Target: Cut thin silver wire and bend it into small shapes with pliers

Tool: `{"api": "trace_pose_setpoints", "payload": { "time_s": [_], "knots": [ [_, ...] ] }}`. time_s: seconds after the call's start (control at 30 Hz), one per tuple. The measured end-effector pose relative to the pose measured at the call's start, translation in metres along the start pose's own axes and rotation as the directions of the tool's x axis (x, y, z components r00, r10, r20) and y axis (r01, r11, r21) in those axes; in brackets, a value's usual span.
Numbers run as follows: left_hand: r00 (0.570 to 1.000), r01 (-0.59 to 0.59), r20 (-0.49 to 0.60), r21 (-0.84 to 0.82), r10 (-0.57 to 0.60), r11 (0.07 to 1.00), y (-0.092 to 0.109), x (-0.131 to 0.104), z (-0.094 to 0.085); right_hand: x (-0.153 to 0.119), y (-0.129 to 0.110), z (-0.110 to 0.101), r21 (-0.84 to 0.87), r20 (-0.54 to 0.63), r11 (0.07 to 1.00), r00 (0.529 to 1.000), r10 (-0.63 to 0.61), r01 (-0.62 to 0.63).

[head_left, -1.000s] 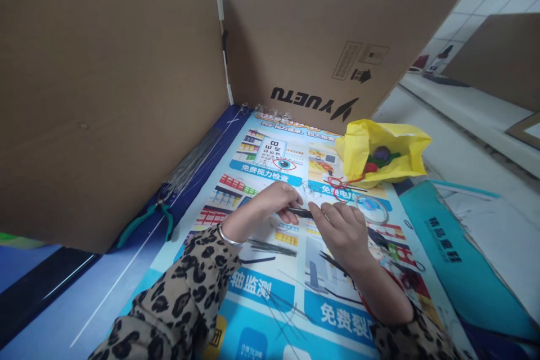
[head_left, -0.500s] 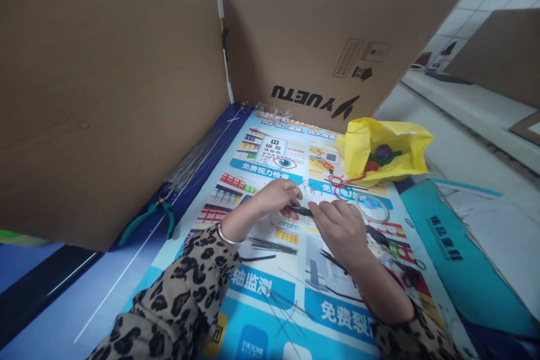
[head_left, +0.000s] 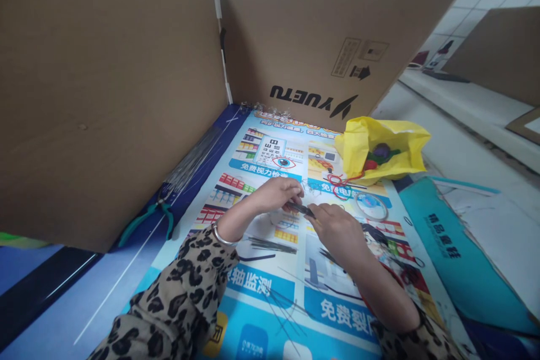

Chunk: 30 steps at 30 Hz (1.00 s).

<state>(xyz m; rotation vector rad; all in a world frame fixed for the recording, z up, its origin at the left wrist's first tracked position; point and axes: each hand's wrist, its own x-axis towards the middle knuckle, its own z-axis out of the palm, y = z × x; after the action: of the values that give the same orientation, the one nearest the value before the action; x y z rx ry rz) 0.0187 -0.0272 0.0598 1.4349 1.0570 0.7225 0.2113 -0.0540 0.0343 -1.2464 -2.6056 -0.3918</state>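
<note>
Head view: a short dark strip (head_left: 302, 209) spanned the gap between the hands over the printed sheet (head_left: 230, 320), its long axis nearly sideways. The left hand (head_left: 279, 193) pinched one end in narrowed fingers, the right hand (head_left: 341, 232) the other; neither was nearer.

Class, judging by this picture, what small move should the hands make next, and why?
Perhaps a slight twist with the right hand: it pinches one end of the dark slender piece, while the left hand holds the other and could steady it.
</note>
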Motion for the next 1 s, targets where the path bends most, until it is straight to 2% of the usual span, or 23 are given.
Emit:
{"api": "trace_pose_setpoints", "payload": {
  "time_s": [0.23, 0.47, 0.6, 0.77, 0.87, 1.0],
  "knots": [
    [0.999, -0.035, 0.024, 0.117, 0.033, 0.993, 0.001, -0.001, 0.001, 0.001, -0.002, -0.003, 0.051, 0.185, 0.991, 0.976, 0.116, -0.127],
    [0.990, -0.127, 0.094, 0.331, 0.101, 0.935, -0.002, 0.001, 0.000, 0.004, -0.002, 0.002, 0.089, 0.310, 0.979, 0.939, 0.148, -0.184],
    [0.996, -0.087, 0.054, 0.373, 0.072, 0.924, -0.012, 0.007, -0.007, 0.004, -0.004, 0.014, 0.114, 0.270, 0.977, 0.952, 0.144, -0.180],
    [0.989, 0.015, -0.141, 0.407, 0.047, 0.913, -0.030, 0.014, -0.025, 0.003, 0.002, 0.028, 0.241, 0.091, 0.955, 0.983, 0.158, -0.175],
    [0.988, 0.006, -0.138, 0.453, 0.064, 0.891, -0.032, 0.015, -0.030, 0.004, 0.008, 0.033, 0.293, 0.049, 0.929, 0.973, 0.224, -0.228],
    [0.994, -0.015, -0.085, 0.478, 0.064, 0.878, -0.028, 0.014, -0.026, 0.006, 0.011, 0.035, 0.334, 0.113, 0.903, 0.962, 0.247, -0.271]
  ]
}}
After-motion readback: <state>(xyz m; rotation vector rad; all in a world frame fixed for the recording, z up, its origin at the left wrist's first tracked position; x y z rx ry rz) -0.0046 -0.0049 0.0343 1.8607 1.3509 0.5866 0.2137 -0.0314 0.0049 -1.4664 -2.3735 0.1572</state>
